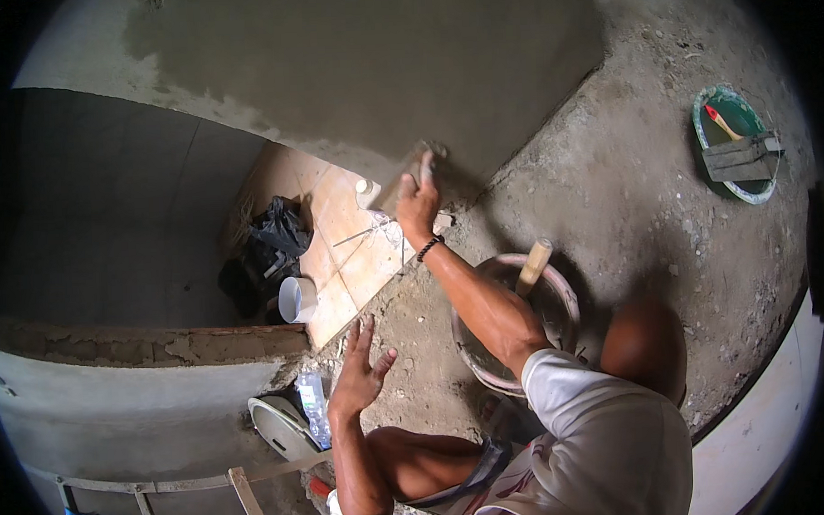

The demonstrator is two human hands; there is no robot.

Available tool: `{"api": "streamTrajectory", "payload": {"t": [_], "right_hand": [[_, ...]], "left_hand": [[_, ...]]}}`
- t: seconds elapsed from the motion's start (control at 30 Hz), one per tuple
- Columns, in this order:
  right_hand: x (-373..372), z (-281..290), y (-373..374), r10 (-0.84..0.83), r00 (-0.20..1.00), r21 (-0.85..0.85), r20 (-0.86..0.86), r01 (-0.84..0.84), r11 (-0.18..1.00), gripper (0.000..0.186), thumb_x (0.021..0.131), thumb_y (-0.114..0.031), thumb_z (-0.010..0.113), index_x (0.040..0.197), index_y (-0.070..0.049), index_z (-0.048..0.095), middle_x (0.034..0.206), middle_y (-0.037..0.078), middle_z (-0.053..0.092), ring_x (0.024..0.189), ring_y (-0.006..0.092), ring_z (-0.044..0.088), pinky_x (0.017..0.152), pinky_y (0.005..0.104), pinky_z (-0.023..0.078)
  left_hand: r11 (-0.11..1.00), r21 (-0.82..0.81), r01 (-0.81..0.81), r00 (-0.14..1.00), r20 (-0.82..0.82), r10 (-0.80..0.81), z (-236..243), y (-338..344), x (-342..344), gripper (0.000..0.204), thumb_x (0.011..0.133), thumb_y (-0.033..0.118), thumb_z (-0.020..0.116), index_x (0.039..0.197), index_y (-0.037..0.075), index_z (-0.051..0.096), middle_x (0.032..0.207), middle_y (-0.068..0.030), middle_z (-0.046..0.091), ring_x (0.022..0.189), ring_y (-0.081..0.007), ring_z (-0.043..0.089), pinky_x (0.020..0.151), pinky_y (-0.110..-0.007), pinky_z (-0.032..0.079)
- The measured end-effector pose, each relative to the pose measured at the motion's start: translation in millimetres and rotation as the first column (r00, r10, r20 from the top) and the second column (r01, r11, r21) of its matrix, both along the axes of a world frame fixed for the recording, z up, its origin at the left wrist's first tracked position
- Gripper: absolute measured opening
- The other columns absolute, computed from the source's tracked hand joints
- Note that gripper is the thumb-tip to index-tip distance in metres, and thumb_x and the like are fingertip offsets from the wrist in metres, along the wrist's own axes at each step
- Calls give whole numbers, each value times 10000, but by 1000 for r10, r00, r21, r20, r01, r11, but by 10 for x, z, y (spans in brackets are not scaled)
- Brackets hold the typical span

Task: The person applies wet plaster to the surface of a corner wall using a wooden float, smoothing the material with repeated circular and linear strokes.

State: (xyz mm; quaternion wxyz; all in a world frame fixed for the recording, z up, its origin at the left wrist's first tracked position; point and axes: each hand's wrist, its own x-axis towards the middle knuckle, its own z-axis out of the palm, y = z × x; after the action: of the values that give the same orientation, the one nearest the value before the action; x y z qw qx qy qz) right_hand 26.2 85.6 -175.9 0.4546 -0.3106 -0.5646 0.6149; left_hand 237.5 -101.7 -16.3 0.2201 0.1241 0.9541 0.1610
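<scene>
My right hand [418, 201], with a dark braided band at the wrist, reaches forward to the lower edge of a plastered wall [378, 68]. Its fingers close around a flat grey-brown plastering trowel [393, 193] lying along that edge; the hand partly hides the tool. Darker, damp-looking plaster covers most of this wall, with a paler patch at the left. My left hand [362, 373] is empty, its fingers stretched apart above the dirt floor. Under my right forearm stands a round bucket [572, 306], a wooden-handled tool [534, 264] leaning in it.
A green basin [705, 120] at the far right carries a paintbrush [723, 122] and a grey float [740, 160]. Left of centre, a white tub [297, 300] and black plastic bag [282, 227] sit by the tiles [338, 224]. Near my left forearm are a plastic bottle [314, 408] and wooden frame [248, 499].
</scene>
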Motion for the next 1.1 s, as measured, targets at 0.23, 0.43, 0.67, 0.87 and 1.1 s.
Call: {"api": "streamTrajectory", "payload": {"t": [0.23, 0.43, 0.67, 0.87, 1.1], "right_hand": [[58, -100, 542, 17, 999, -96, -36, -20, 995, 647, 934, -163, 528, 1525, -6, 316, 1376, 346, 499, 1247, 449, 522, 1069, 421, 402], [-194, -652, 583, 10, 995, -624, -98, -69, 778, 654, 913, -171, 540, 1508, 14, 345, 1414, 313, 497, 1274, 389, 537, 1079, 376, 406], [126, 567, 395, 89, 996, 327, -31, -74, 942, 638, 903, -145, 577, 1505, -66, 382, 1161, 263, 548, 1056, 426, 564, 923, 481, 463], [175, -124, 620, 67, 997, -241, 40, -55, 969, 667, 913, -118, 565, 1534, -64, 328, 1260, 296, 581, 1109, 414, 599, 1022, 434, 451], [141, 1040, 573, 107, 990, 452, -95, -53, 890, 608, 900, -104, 590, 1478, -45, 412, 1121, 244, 560, 1038, 419, 578, 900, 478, 482]], "left_hand": [[999, 13, -32, 999, -40, 32, 55, -279, 147, 783, 945, 413, 650, 1548, 65, 291, 1601, -303, 157, 1500, -404, 169, 1202, -430, 206], [997, 54, 57, 996, -67, -54, 130, -159, 139, 781, 940, 407, 658, 1543, 65, 299, 1593, -322, 154, 1488, -438, 178, 1202, -440, 214], [999, 3, 39, 996, -80, -39, 200, -234, 360, 771, 939, 383, 667, 1550, 93, 297, 1609, -278, 173, 1493, -403, 201, 1190, -431, 244], [997, 39, 67, 991, -116, -63, 219, -309, 356, 777, 944, 425, 645, 1546, 76, 299, 1604, -292, 169, 1496, -408, 185, 1198, -443, 222], [995, 19, 99, 994, -50, -97, 175, -281, 407, 793, 936, 441, 650, 1546, 77, 299, 1610, -291, 140, 1494, -411, 189, 1193, -439, 237]]}}
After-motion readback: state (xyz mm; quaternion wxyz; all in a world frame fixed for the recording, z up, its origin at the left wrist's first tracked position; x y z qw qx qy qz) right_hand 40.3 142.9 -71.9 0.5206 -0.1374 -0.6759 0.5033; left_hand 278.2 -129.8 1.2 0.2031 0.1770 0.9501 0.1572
